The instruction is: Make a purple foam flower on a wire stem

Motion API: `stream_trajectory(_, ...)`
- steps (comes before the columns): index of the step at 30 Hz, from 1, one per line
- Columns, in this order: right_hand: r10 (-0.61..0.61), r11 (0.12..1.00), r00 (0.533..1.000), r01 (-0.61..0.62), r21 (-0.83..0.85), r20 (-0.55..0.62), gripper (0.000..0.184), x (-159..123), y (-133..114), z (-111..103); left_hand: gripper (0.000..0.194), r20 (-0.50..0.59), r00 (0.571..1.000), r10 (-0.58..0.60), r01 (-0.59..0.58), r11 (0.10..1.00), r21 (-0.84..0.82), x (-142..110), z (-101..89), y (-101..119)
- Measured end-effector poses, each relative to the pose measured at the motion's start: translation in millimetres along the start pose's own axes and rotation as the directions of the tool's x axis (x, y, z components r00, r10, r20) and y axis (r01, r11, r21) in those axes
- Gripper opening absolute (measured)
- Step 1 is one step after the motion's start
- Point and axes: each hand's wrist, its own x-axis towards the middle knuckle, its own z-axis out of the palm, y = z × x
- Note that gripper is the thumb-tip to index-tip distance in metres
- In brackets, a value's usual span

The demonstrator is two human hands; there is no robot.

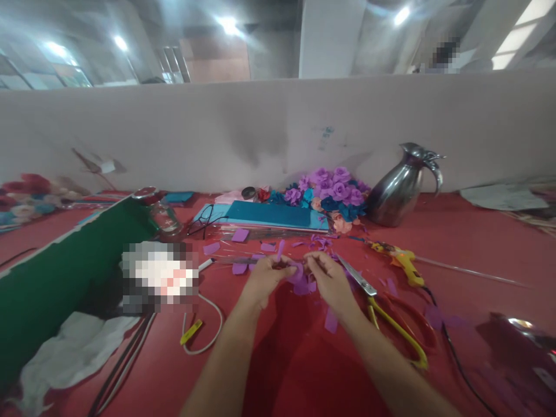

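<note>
My left hand (266,279) pinches a curled strip of purple paper (299,277) between thumb and fingers, with one end of it sticking up. My right hand (329,279) is closed close against the strip's other side, its thumb and fingertips pressed together. Whatever sits between those fingertips is too small to make out. Purple paper pieces (240,235) are scattered around both hands. Right beside my right hand lie large scissors (372,298) with yellow and red handles, blades pointing away from me. Farther right rests a yellow glue gun (407,267) with a dark cord.
Teal and light blue sheets (269,213) lie behind my hands, with eyeglasses (207,221) beside them. Paper flowers (334,188) are heaped near a steel jug (397,185). A glass jar (165,219) and a green panel (65,278) stand left. A white cable (219,327) loops on the red table.
</note>
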Motion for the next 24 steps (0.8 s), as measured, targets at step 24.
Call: stream_trajectory(24, 0.003, 0.914, 0.975, 0.087, -0.396, 0.222, 0.018, -8.2, -17.1, -30.1, 0.031, -0.075, 0.993, -0.095, 0.066, 0.944, -0.324, 2.1, 17.4, -8.9)
